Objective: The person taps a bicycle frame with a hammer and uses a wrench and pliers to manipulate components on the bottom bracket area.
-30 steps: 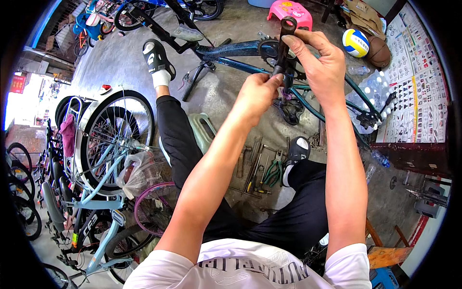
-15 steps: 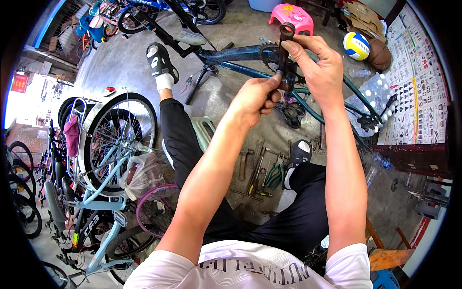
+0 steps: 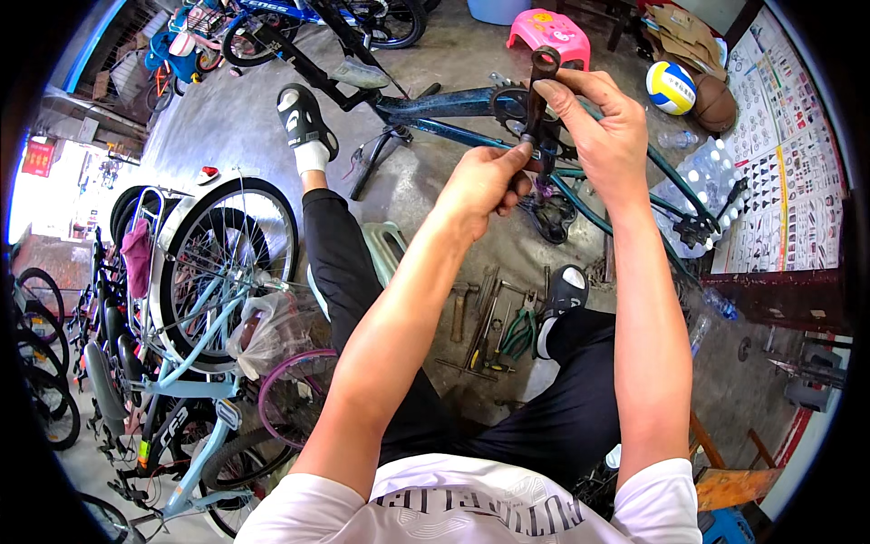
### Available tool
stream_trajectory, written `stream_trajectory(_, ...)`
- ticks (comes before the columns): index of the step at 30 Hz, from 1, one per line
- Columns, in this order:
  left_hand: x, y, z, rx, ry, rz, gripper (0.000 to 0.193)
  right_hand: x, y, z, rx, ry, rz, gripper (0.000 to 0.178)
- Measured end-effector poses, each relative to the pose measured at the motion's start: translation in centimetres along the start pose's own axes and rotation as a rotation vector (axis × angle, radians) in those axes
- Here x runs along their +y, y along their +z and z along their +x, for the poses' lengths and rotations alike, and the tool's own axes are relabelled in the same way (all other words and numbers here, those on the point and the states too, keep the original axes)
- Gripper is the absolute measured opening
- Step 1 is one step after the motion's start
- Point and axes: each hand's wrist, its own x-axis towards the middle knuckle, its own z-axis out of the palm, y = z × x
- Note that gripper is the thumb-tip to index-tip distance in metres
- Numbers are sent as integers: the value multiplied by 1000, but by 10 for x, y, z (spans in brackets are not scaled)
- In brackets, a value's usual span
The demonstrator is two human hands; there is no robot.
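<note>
Right hand [image 3: 612, 127] – fingers pinched on dark metal bar [image 3: 536, 111], ringed end just above them. Left hand [image 3: 480, 186] – thumb at bar's lower end, other fingers curled, cannot tell if they grip it. Just behind fingers: chainring [image 3: 504, 105], teal bike frame [image 3: 435, 106]. Beyond them: pink stool [image 3: 549, 34]. Well below fingers, on floor [image 3: 421, 195]: hammer [image 3: 459, 311], green-handled pliers [image 3: 520, 334]

Glare is bleaching the opening [image 3: 63, 195] on your left to white, and light is sheening across the concrete floor [image 3: 217, 100]. Shadow is pooling between your legs [image 3: 580, 372], while the wall chart [image 3: 779, 145] is bowing toward the black fisheye rim.
</note>
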Motion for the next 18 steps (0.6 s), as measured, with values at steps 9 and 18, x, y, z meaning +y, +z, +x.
stream_trajectory(9, -7, 33, -8, 618, 419, 1225, 36, -4, -3, -4, -20, 26, 45, 17)
stream_trajectory(18, 4, -2, -15, -41, -142, -178, 50, -3, 0, -2, -14, -48, -7, 18)
